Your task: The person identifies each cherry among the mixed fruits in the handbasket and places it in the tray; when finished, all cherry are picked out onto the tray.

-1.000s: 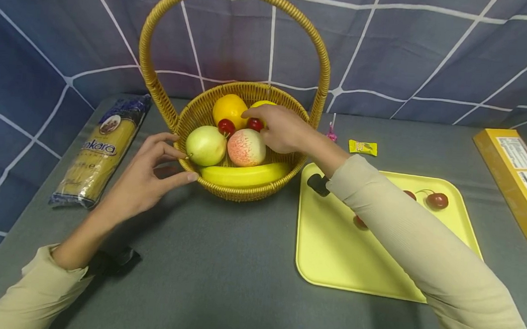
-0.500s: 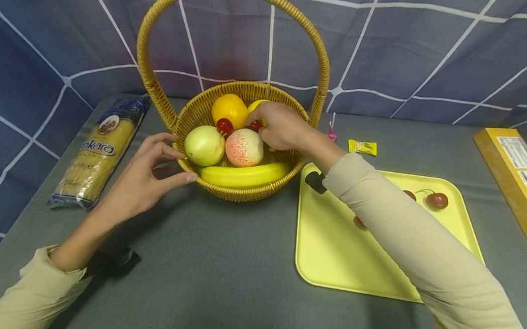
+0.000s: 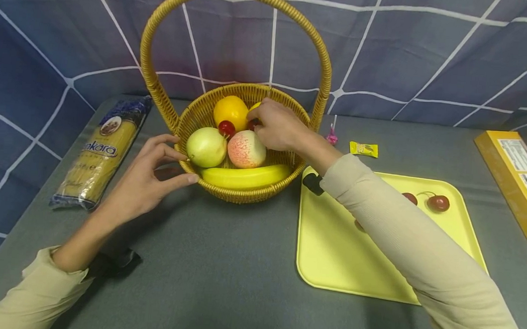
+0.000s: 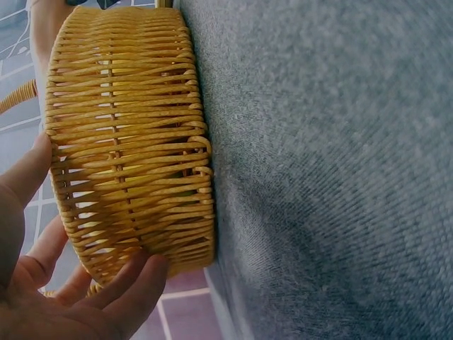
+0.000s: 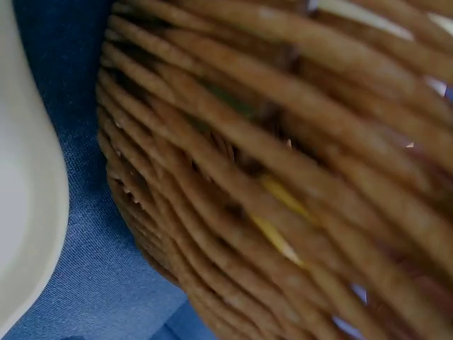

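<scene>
A wicker basket (image 3: 239, 195) with a tall handle holds an orange (image 3: 231, 112), a green pear-like fruit (image 3: 206, 147), a peach (image 3: 246, 149), a banana (image 3: 246, 176) and a cherry (image 3: 227, 128). My left hand (image 3: 137, 182) touches the basket's left rim, its thumb and fingers spread along the outside. In the left wrist view the fingers (image 4: 145, 283) lie against the woven wall. Inside the basket, my right hand (image 3: 280, 128) pinches a second cherry (image 3: 253, 125), mostly covered by the fingers. A yellow fruit (image 3: 255, 105) shows partly behind that hand. The right wrist view shows mainly basket weave (image 5: 233, 170).
A yellow tray (image 3: 334, 259) with several cherries (image 3: 438, 203) lies under the right forearm. Behind it are a yellow candy (image 3: 363, 149) and a pink lollipop (image 3: 331, 135). A pasta pack (image 3: 101, 149) lies left, an orange box (image 3: 516, 185) right.
The right fingers have drawn in over the second cherry and now cover more of it. My left hand stays at the rim.
</scene>
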{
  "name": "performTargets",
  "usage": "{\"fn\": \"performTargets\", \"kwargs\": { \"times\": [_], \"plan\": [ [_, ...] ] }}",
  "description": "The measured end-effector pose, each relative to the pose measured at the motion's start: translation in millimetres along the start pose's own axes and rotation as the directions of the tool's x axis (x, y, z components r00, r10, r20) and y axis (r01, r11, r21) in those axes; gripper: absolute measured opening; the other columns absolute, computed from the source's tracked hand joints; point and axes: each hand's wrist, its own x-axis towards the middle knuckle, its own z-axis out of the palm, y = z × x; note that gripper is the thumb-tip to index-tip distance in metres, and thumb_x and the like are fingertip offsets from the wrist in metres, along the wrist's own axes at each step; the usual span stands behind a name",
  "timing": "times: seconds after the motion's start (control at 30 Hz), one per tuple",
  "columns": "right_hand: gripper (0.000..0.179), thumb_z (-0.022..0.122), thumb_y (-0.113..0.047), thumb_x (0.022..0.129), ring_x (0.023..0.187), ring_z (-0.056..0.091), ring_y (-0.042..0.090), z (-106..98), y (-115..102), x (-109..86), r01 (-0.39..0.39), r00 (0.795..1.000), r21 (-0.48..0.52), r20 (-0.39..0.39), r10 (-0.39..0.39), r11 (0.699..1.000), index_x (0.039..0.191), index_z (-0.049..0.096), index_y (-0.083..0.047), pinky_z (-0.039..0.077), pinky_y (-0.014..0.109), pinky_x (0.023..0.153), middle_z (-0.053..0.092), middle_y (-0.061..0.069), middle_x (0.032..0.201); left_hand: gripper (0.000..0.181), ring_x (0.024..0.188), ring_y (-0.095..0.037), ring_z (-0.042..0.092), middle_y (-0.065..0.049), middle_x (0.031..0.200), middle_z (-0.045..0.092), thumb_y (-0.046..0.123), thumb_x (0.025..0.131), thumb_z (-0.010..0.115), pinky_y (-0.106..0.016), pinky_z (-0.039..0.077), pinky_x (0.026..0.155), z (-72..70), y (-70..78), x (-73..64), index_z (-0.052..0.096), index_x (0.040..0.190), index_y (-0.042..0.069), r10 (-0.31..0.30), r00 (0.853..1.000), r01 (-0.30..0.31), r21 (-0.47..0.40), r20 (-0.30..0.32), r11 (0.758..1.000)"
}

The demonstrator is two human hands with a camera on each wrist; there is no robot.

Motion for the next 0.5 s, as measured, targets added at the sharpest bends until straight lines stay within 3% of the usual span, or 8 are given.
{"fn": "performTargets", "kwargs": {
  "times": [0.17, 0.3, 0.5],
  "plan": [
    [0.038, 0.047, -0.003, 0.094, 0.114, 0.052, 0.023, -0.8, -1.6, -1.3, -0.029, 0.999, 0.019, 0.028, 0.028, 0.999, 0.127, 0.065, -0.006, 0.043, 0.037, 0.102, 0.063, 0.009, 0.122, 0.035, 0.119, -0.035, 0.049, -0.017, 0.142, 0.037, 0.006, 0.083, 0.080, -0.054, 0.046, 0.103, 0.9, 0.3, 0.0, 0.059, 0.110, -0.005, 0.006, 1.000, -0.006, -0.012, 0.002, 1.000],
    [0.039, 0.047, -0.004, 0.094, 0.114, 0.054, 0.022, -1.4, -2.0, -1.7, -0.035, 0.999, 0.048, 0.039, 0.033, 0.998, 0.129, 0.064, -0.006, 0.044, 0.035, 0.102, 0.063, 0.007, 0.125, 0.036, 0.119, -0.034, 0.048, -0.016, 0.143, 0.038, 0.006, 0.083, 0.080, -0.052, 0.047, 0.102, 0.9, 0.5, -0.2, 0.059, 0.110, -0.005, 0.002, 1.000, -0.002, -0.007, -0.004, 1.000],
    [0.036, 0.054, -0.002, 0.089, 0.111, 0.052, 0.020, -4.9, -1.8, -9.3, 0.031, 0.999, 0.095, -0.031, -0.028, 0.995, 0.123, 0.066, -0.003, 0.042, 0.030, 0.100, 0.065, 0.008, 0.118, 0.035, 0.120, -0.033, 0.048, -0.015, 0.142, 0.038, 0.007, 0.084, 0.080, -0.054, 0.047, 0.102, 0.7, 0.9, -0.2, 0.060, 0.109, -0.005, -0.001, 1.000, 0.001, -0.005, -0.009, 1.000]
  ]
}}
